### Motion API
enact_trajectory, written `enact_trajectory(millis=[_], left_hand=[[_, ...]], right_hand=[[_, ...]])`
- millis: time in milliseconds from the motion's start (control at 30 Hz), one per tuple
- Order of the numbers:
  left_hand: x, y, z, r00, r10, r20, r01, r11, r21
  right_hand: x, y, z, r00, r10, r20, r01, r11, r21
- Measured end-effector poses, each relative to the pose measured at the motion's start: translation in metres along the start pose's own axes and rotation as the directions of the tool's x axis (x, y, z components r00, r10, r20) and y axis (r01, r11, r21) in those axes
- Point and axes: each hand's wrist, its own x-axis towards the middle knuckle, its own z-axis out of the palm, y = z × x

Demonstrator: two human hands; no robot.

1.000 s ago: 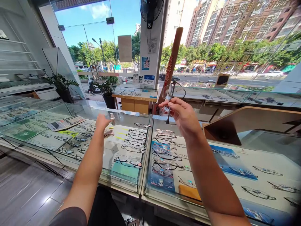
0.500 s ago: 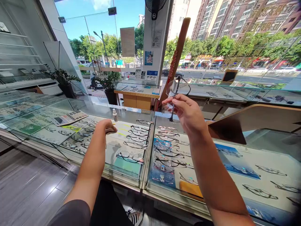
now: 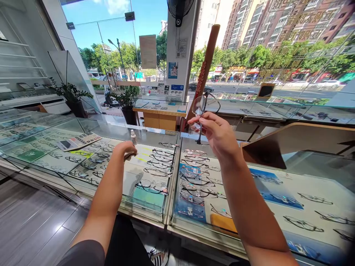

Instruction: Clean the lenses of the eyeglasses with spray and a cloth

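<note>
My right hand (image 3: 217,131) is raised above the glass display case (image 3: 177,147), its fingertips pinching a pair of glasses (image 3: 204,103) with thin frames, tilted upright. Over the left part of the case is my left hand (image 3: 125,149), fingers bent down and together around something small and dark that is mostly hidden. Just beyond it stands a small white spray bottle (image 3: 133,137). Rows of glasses (image 3: 161,162) lie in the case to the right of my left hand and below my right hand.
A calculator (image 3: 79,141) rests on the case at the left. A curved wooden panel (image 3: 302,136) stands at the right. Potted plants (image 3: 72,96), a low wooden cabinet (image 3: 159,117) and large windows are beyond the case.
The view has shifted slightly. My left hand is a little higher over the case, nearer the spray bottle. My right hand still holds the glasses in much the same pose.
</note>
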Motion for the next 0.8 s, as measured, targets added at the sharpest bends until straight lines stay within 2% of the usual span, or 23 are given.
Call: enact_trajectory(millis=[100,167,267,367,500,633,700,800], left_hand=[[0.0,0.008,-0.005,0.996,-0.065,0.056,0.066,0.998,-0.015],[-0.001,0.014,-0.007,0.998,-0.059,0.036,0.061,0.996,-0.072],[-0.004,0.023,-0.008,0.997,-0.044,-0.066,0.029,0.976,-0.216],[-0.01,0.033,-0.005,0.98,-0.051,-0.195,-0.031,0.917,-0.397],[-0.018,0.054,-0.001,0.936,-0.075,-0.343,-0.173,0.753,-0.635],[-0.032,0.088,-0.009,0.925,-0.068,-0.375,-0.277,0.555,-0.785],[-0.043,0.113,-0.019,0.932,-0.011,-0.362,-0.314,0.474,-0.823],[-0.066,0.155,-0.035,0.922,0.161,-0.352,-0.388,0.373,-0.843]], right_hand=[[0.0,0.0,0.0,1.0,-0.005,0.009,0.005,1.0,-0.005],[0.001,0.001,-0.001,1.0,-0.006,0.013,0.006,1.0,-0.01],[0.001,0.001,-0.001,1.0,-0.003,0.01,0.003,1.0,-0.023],[0.001,0.002,-0.001,1.0,-0.003,0.013,0.003,1.0,-0.028],[0.0,0.003,-0.001,1.0,-0.001,0.025,0.002,1.0,-0.009],[0.0,0.002,-0.002,1.0,-0.004,0.024,0.004,1.0,0.0],[-0.001,0.0,-0.002,1.0,-0.008,0.016,0.008,1.0,0.003],[-0.003,-0.005,-0.001,1.0,-0.024,-0.005,0.024,1.0,0.003]])
